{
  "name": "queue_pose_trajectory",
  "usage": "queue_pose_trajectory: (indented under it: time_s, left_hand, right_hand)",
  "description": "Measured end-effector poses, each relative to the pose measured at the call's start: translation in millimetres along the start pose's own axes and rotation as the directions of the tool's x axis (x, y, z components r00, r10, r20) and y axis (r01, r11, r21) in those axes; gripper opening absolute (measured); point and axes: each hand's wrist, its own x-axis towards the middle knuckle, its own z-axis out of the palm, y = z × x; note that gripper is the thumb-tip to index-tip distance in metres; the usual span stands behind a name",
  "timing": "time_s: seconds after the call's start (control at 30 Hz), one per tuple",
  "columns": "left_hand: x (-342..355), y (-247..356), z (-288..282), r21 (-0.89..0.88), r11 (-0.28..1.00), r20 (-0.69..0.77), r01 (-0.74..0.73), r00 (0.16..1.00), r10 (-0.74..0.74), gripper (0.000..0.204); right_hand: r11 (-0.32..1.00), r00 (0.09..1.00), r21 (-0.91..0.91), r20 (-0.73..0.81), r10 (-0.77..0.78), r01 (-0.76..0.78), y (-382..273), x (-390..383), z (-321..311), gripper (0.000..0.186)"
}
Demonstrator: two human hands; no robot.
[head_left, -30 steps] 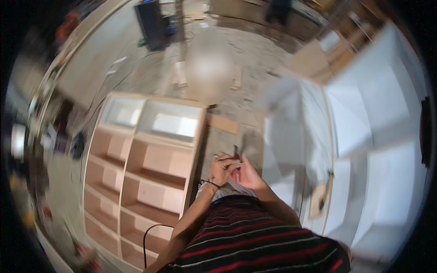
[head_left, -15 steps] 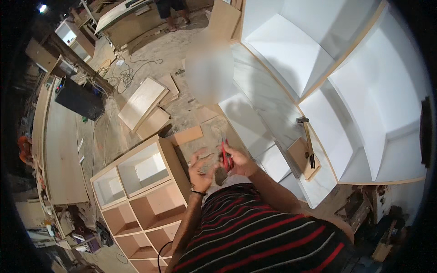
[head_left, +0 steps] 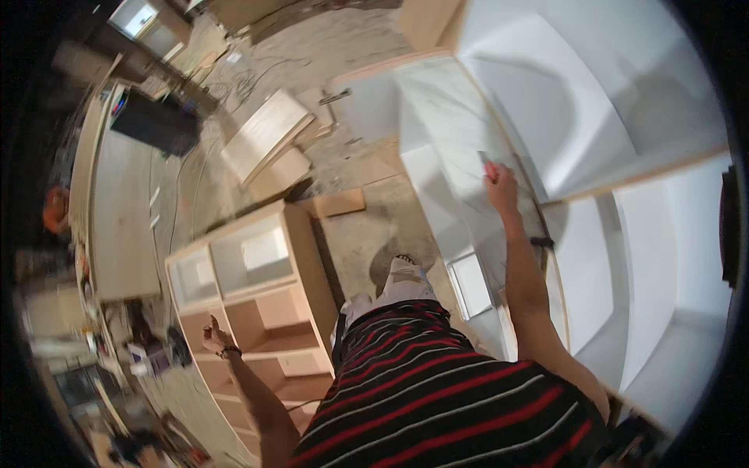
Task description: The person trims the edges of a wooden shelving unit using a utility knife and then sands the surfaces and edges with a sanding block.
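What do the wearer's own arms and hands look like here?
The left hand and right hand are ungloved, both forearms bare of sleeves. A dark band circles the left wrist. The shirt is black with red and pale stripes.

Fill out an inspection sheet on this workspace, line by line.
Surface: marbled panel, partly hidden by the right forearm.
Job's things: red tool over the panel; contact unclear, exact kind too blurred.
Clutter: loose boards overlapping on the floor.
Hands: right hand grips the tool; left hand is in front of the shelf unit, nothing seen in it.
Cables: tangled on the floor.
Surroundings: white cabinet at right, black box at left.
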Motion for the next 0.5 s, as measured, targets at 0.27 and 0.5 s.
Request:
queue_pose_trajectory:
  time_s: [0.27, 0.5]
  left_hand:
    - [-98.1, 52.0, -287.2, 0.247, 0.764, -0.827, 0.596, 0.541, -0.154, 0.024]
    - [-299.7, -0.1, -364.0, 0.470, 0.301, -0.785, 0.830, 0.549, -0.287, 0.025]
  right_hand:
    - [0.934, 0.979, -0.357, 0.198, 0.045, 0.029, -4.8, 25.1, -1.1, 0.053]
    - [0.985, 0.995, -0.145, -0.014, -0.096, 0.093, -48.7, -13.3, -16.4, 0.050]
